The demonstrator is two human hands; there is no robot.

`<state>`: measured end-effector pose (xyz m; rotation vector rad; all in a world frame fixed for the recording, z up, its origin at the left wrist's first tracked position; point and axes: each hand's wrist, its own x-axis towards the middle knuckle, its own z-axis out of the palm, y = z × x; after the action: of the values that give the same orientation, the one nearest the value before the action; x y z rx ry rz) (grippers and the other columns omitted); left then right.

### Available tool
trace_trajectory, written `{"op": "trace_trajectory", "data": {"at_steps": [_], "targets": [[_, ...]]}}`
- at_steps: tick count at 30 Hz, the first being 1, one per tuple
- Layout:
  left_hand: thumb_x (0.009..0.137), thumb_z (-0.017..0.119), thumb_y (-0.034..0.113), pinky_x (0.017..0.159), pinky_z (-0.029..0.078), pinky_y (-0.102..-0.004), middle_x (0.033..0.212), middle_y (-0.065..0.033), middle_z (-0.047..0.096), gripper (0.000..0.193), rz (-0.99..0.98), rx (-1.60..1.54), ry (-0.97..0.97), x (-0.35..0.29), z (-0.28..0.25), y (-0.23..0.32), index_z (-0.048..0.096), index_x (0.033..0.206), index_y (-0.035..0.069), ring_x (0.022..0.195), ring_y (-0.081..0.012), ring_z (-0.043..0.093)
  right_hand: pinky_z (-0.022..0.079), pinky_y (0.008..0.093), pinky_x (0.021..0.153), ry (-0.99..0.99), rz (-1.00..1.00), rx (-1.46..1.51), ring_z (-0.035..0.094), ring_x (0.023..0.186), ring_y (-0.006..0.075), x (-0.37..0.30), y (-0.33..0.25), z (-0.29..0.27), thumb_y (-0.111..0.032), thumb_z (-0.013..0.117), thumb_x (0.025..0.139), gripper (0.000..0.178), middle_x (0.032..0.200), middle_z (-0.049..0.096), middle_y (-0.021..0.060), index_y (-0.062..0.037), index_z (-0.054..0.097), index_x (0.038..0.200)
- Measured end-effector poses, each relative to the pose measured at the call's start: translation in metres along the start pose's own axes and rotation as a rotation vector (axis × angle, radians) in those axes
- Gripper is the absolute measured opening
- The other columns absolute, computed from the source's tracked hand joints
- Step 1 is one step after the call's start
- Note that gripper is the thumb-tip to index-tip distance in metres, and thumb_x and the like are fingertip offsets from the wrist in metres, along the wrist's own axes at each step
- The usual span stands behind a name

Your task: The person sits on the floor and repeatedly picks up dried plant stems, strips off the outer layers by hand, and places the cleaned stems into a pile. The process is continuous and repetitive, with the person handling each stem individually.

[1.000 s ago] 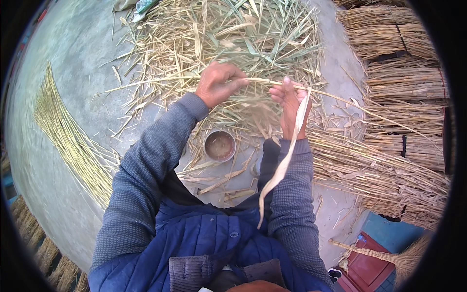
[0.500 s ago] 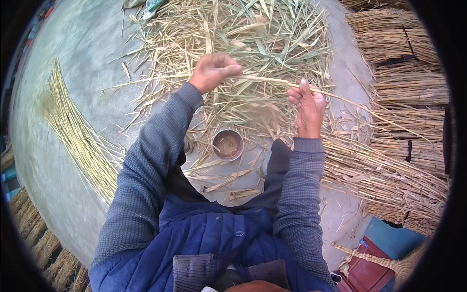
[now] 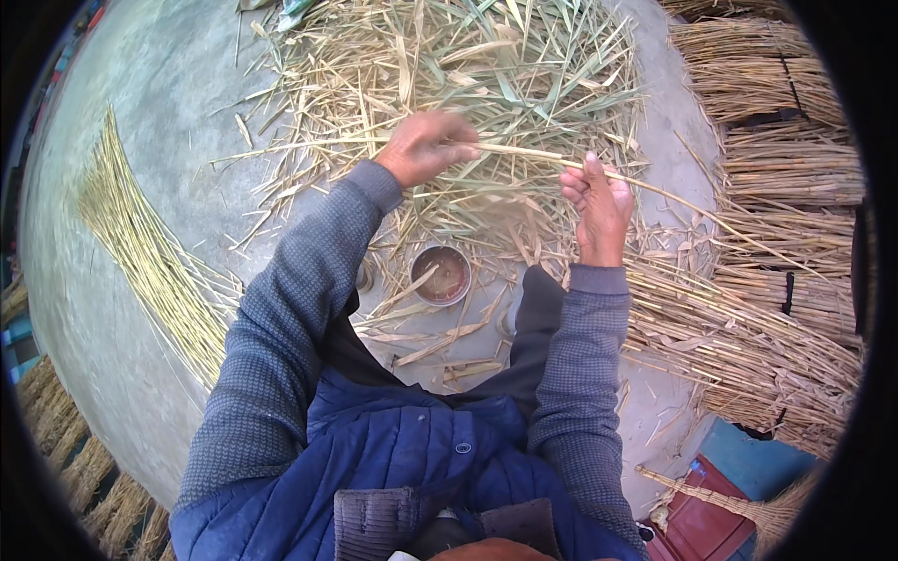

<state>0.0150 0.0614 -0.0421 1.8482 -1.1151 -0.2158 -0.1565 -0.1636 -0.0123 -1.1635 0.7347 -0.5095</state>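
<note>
A long, thin, pale reed stalk (image 3: 524,151) stretches crosswise in front of me, its right end reaching over toward the bundles. My left hand (image 3: 430,147), slightly blurred, is closed on its left part, and some of the stalk runs out past that hand to the left. Farther right, my right hand (image 3: 599,208) pinches the same stalk, thumb on top and fingers curled beneath. Under both hands lies a wide heap of dry and greenish leaf strips (image 3: 486,75). A round metal bowl (image 3: 440,276) stands between my feet, with a strip of leaf poking into it.
On the left, a fanned bundle of thin stalks (image 3: 154,252) lies on the grey floor (image 3: 178,75). Loose reeds (image 3: 739,346) spread beside my right arm, near stacked, tied bundles (image 3: 786,164). A straw broom (image 3: 748,505) rests over a red object (image 3: 697,533) at lower right.
My left hand has shifted a little to the right along or with the stalk, closer to the right hand. My right hand has moved only slightly right.
</note>
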Motion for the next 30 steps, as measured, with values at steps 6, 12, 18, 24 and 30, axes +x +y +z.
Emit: {"op": "trace_trajectory", "data": {"at_steps": [6,12,18,24,30], "targets": [[0.086,0.078,0.027,0.072,0.057,-0.0330,0.086,-0.0065,0.073,0.022,-0.153,-0.117,0.007,-0.002,0.007,0.003,0.073,0.093,0.007,0.074,-0.0184,0.069,0.058,0.0230,0.056,0.009,0.001,-0.003,0.069,0.065,0.0165,-0.001,-0.001,0.001,-0.025,0.074,0.093,0.033,0.082,0.070,0.0151,0.0049,0.062,0.098],[0.090,0.075,0.021,0.074,0.058,-0.0317,0.085,-0.0044,0.072,0.019,-0.362,-0.625,0.424,0.007,-0.035,-0.013,0.067,0.094,0.004,0.076,-0.0111,0.067,0.058,0.0230,0.056,0.033,-0.035,-0.032,0.069,0.065,0.0166,-0.002,-0.002,-0.006,-0.024,0.074,0.093,0.034,0.082,0.069,0.0160,0.0066,0.062,0.100],[0.088,0.074,0.036,0.079,0.054,-0.0372,0.094,-0.0095,0.070,0.034,0.073,0.609,0.180,-0.001,-0.040,-0.035,0.068,0.105,0.007,0.082,-0.0228,0.066,0.058,0.0234,0.058,0.023,-0.045,-0.031,0.070,0.068,0.0173,-0.002,-0.002,-0.008,-0.023,0.073,0.094,0.034,0.085,0.070,0.0168,0.0075,0.061,0.102],[0.090,0.073,0.036,0.078,0.052,-0.0384,0.092,-0.0120,0.073,0.035,-0.063,0.098,-0.158,0.000,-0.028,-0.022,0.072,0.102,0.003,0.088,-0.0283,0.069,0.058,0.0233,0.058,0.030,-0.093,0.016,0.070,0.068,0.0172,-0.002,-0.004,-0.006,-0.022,0.072,0.094,0.033,0.085,0.070,0.0165,0.0072,0.062,0.103],[0.087,0.071,0.029,0.068,0.047,-0.0450,0.072,-0.0122,0.063,0.026,0.119,0.524,-0.140,0.001,-0.021,-0.029,0.061,0.085,0.005,0.073,-0.0336,0.063,0.059,0.0229,0.058,0.023,-0.049,0.025,0.070,0.068,0.0173,0.001,-0.003,-0.009,-0.022,0.073,0.094,0.032,0.084,0.070,0.0164,0.0063,0.061,0.101]]}}
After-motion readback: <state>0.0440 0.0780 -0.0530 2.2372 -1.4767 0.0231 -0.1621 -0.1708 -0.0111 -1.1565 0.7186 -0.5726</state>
